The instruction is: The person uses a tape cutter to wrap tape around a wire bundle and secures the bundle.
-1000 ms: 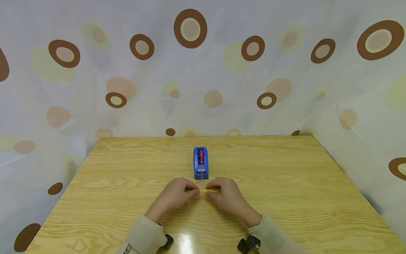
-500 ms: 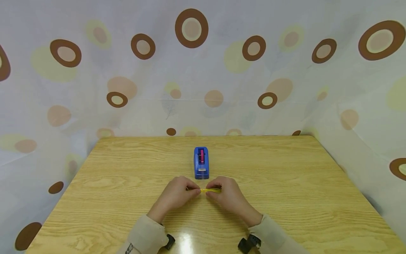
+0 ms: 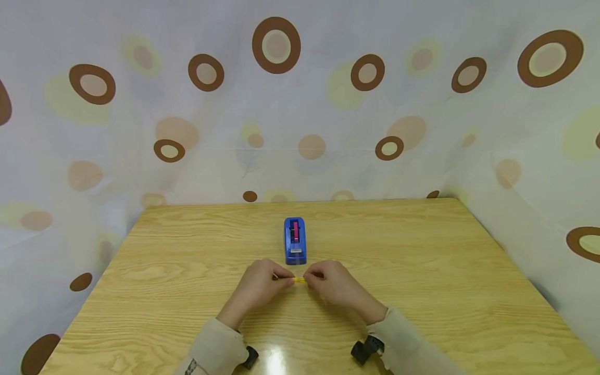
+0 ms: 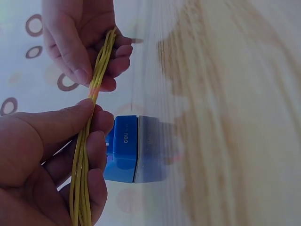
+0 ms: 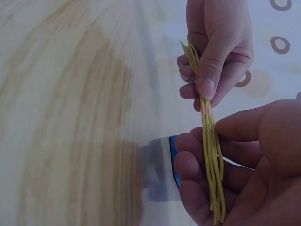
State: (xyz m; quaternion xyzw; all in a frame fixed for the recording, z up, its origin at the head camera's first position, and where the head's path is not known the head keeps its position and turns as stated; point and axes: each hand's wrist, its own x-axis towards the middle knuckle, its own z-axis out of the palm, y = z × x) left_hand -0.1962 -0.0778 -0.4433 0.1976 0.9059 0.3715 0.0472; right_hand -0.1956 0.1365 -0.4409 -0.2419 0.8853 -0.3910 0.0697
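Observation:
Both hands hold a bundle of thin yellow strands (image 3: 299,279) just above the table, in front of a blue tape dispenser (image 3: 295,255). Around the bundle's middle runs a narrow reddish, shiny band (image 5: 206,110). My left hand (image 3: 260,281) pinches the strands right beside that band, thumb on top, and their ends stick out past its fingers. On the other side, my right hand (image 3: 338,284) has its thumb tip at the band and its fingers curled behind the strands (image 5: 214,174), whose loose ends lie along the palm.
The dispenser, with a pink roll core, stands upright on the wooden table (image 3: 398,250) just beyond the hands. Behind the table hangs a pale sheet (image 3: 314,172) with brown rings. Black straps (image 3: 367,350) circle both wrists.
My right hand's fingers have shifted around the bundle, so the strands that showed past its thumb are hidden in the head view. The left hand keeps its pinch; the dispenser stays put.

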